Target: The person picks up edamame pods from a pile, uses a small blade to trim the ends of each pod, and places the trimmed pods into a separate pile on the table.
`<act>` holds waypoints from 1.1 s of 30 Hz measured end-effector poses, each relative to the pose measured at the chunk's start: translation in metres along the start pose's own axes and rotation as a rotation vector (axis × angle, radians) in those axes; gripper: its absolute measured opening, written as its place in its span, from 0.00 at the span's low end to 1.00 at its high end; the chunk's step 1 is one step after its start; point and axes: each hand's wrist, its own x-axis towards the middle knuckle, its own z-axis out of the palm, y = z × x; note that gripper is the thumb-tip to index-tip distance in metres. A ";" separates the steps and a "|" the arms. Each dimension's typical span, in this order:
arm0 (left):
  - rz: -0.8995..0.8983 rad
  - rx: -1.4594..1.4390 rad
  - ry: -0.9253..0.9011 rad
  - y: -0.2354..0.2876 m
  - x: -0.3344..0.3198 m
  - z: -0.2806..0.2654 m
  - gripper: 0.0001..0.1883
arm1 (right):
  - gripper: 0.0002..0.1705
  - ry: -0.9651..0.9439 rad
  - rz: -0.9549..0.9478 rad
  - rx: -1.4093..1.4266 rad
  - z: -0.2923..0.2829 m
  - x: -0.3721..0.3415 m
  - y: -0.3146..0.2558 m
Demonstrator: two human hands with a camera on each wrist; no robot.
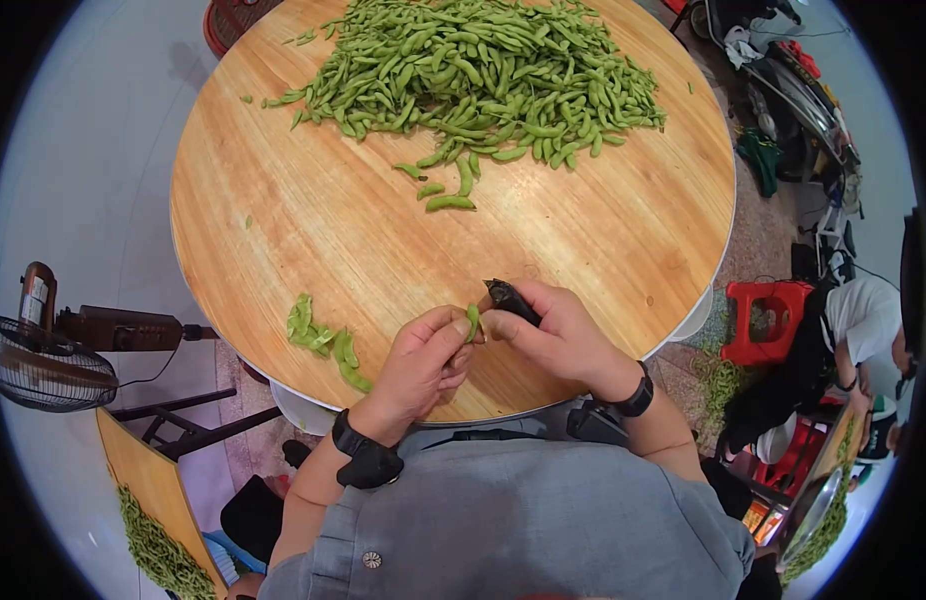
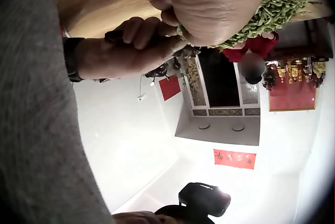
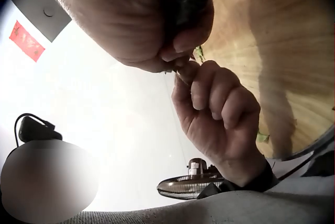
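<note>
In the head view my left hand (image 1: 423, 355) pinches a green soybean pod (image 1: 473, 318) between thumb and fingertips. Curled round a black, thick-handled tool (image 1: 513, 300) is my right hand (image 1: 558, 335), its thumb tip right at the pod. The tool's kind cannot be told, as the fist covers most of it. In the right wrist view the black tool (image 3: 184, 7) shows inside the curled fingers, and both hands' fingertips meet. On the table left of my left hand lie a few pods (image 1: 351, 365) and a small heap of flattened-looking green pods (image 1: 308, 330).
A large pile of soybean pods (image 1: 483, 70) covers the far part of the round wooden table (image 1: 253, 200), with several strays before it. A fan (image 1: 53, 360) stands at left. At right are a red stool (image 1: 763, 315) and a seated person (image 1: 863, 320) by another table.
</note>
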 end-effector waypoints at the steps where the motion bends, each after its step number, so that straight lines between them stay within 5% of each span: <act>1: 0.027 0.021 0.008 0.000 0.000 -0.001 0.09 | 0.13 0.000 -0.002 0.004 0.000 -0.002 -0.002; 11: 0.088 0.278 0.145 -0.003 0.002 -0.002 0.08 | 0.21 -0.083 0.072 -0.035 0.003 -0.007 -0.008; 16: 0.269 0.434 0.140 -0.010 0.007 -0.008 0.08 | 0.22 -0.061 -0.010 -0.071 0.006 -0.006 -0.002; 18: 0.270 0.436 0.130 -0.008 0.006 -0.008 0.08 | 0.24 -0.141 0.201 0.173 0.004 -0.008 -0.009; 20: 0.272 0.438 0.122 -0.007 0.006 -0.010 0.08 | 0.24 -0.132 0.176 0.204 0.006 -0.007 -0.004; 23: 0.452 0.590 0.120 -0.007 0.006 -0.014 0.07 | 0.24 -0.134 0.157 0.165 0.008 -0.006 -0.006; 25: 0.559 1.083 0.165 0.000 0.001 -0.013 0.04 | 0.24 -0.137 0.166 0.097 0.012 -0.005 -0.005; 26: 0.557 1.082 0.163 0.001 0.001 -0.014 0.04 | 0.25 -0.119 0.097 0.075 0.016 -0.003 0.001; 28: 0.816 1.221 0.130 0.002 0.002 -0.015 0.03 | 0.26 -0.097 0.029 0.054 0.020 -0.002 0.002; 32: 0.827 1.179 0.159 0.003 -0.002 -0.014 0.05 | 0.24 -0.174 0.336 0.516 0.017 -0.003 -0.015; 33: 0.639 0.901 0.117 0.003 -0.005 -0.013 0.06 | 0.23 -0.219 0.456 0.742 0.017 -0.004 -0.018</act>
